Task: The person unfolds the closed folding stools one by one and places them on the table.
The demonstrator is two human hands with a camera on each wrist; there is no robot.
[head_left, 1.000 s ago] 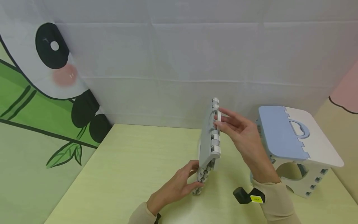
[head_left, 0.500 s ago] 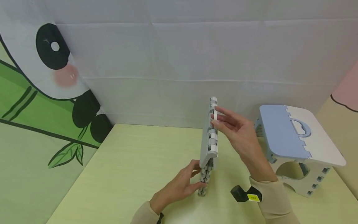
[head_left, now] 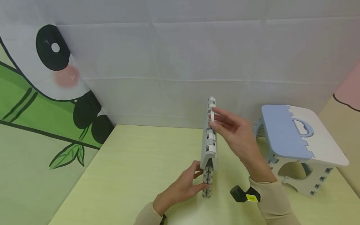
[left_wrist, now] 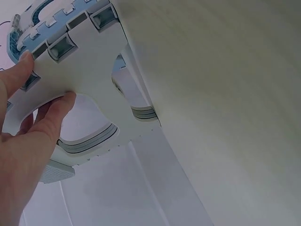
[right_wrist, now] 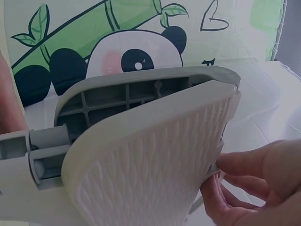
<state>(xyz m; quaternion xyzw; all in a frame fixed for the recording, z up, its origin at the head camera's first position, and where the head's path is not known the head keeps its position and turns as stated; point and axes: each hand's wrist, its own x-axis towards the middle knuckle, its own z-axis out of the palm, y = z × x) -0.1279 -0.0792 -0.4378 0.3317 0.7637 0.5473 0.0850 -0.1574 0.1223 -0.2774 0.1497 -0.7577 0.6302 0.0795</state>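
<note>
A grey and white folding stool [head_left: 205, 150] stands upright on edge in the head view, nearly folded, its hinged spine facing the head camera. Its two top halves sit slightly apart in the right wrist view, where the white textured half [right_wrist: 141, 160] leans toward the ribbed grey half [right_wrist: 103, 96]. My right hand [head_left: 237, 134] pinches the upper part of the spine between thumb and fingers. Lower down, my left hand [head_left: 182, 184] grips the folded legs [head_left: 207, 181]. In the left wrist view, its fingers hook into the cutout of a leg panel [left_wrist: 89, 70].
A second folding stool [head_left: 284, 131], with a blue and white top and a blue handle, stands unfolded on the pale yellow table [head_left: 140, 156] at the right. Behind the table hangs a white cloth [head_left: 168, 62] with a cartoon panda and bamboo at the left.
The top of the held stool has shifted slightly left along with my right hand. Its folded legs have swung a little right, so it now stands straighter and more edge-on.
</note>
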